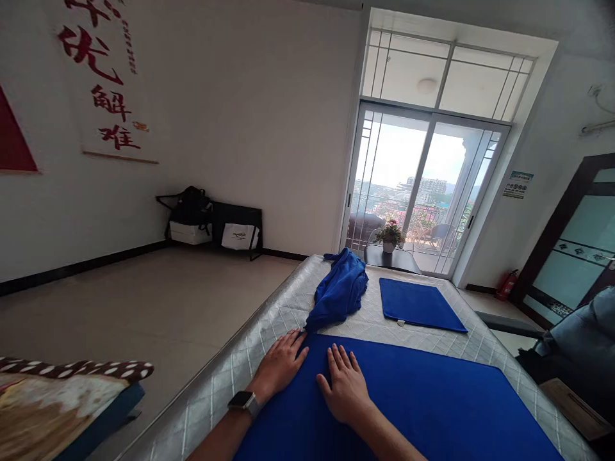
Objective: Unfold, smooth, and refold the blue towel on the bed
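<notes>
Spread blue cloth (432, 390) — cut off at bottom.

The left hand (283, 358), a smartwatch (243, 401) at its wrist, and the right hand (344, 382) rest palm-down on a spread blue cloth (432, 400) over a quilted mattress (262, 342) — a crumpled blue cloth (340, 285) just beyond, a smaller flat one (418, 304) to its right.
</notes>
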Demonstrator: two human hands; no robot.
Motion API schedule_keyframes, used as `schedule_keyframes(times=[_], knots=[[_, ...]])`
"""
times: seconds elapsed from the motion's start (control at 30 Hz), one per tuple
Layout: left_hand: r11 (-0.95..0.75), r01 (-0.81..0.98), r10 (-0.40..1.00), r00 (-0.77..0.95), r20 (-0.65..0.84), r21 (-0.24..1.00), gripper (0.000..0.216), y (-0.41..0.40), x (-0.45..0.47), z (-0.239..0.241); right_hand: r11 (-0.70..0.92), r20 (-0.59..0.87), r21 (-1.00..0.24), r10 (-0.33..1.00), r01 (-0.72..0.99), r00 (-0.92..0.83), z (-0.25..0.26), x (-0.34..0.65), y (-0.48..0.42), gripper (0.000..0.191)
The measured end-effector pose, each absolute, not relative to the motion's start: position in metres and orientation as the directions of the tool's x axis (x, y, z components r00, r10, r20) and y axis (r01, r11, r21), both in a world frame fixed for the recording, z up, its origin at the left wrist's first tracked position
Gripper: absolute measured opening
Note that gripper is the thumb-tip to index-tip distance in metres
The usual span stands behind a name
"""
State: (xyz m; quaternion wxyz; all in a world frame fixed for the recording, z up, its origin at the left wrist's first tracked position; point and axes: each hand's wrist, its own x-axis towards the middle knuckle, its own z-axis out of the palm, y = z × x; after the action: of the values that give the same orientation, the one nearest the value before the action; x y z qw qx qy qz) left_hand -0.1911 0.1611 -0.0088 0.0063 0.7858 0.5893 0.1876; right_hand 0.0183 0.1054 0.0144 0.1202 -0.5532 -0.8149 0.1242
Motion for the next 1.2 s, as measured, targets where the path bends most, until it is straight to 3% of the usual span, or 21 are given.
schedule_keyframes(times=[0.3,0.6,0.97,1.2], knots=[[-0.294,0.924,0.939,0.231,0.254,0.247,0.062,0.159,-0.192,-0.004,0.161,-0.053,-0.211,0.983,0.964,-0.176,0.021,0.217,0.087,0.068],[-0.306,0.922,0.927,0.232,0.296,0.237,0.060,0.173,-0.200,-0.025,-0.112,0.034,-0.124,0.993,0.986,0.117,-0.010,0.381,0.076,0.070],[-0.281,0.941,0.944,0.236,0.231,0.187,0.063,0.173,-0.199,-0.019,-0.387,0.072,-0.089,0.917,0.918,0.393,-0.027,0.453,0.071,0.074],[-0.292,0.929,0.938,0.231,0.258,0.229,0.061,0.167,-0.196,-0.014,-0.331,0.229,-0.107,0.909,0.938,0.347,-0.013,0.427,0.072,0.070]])
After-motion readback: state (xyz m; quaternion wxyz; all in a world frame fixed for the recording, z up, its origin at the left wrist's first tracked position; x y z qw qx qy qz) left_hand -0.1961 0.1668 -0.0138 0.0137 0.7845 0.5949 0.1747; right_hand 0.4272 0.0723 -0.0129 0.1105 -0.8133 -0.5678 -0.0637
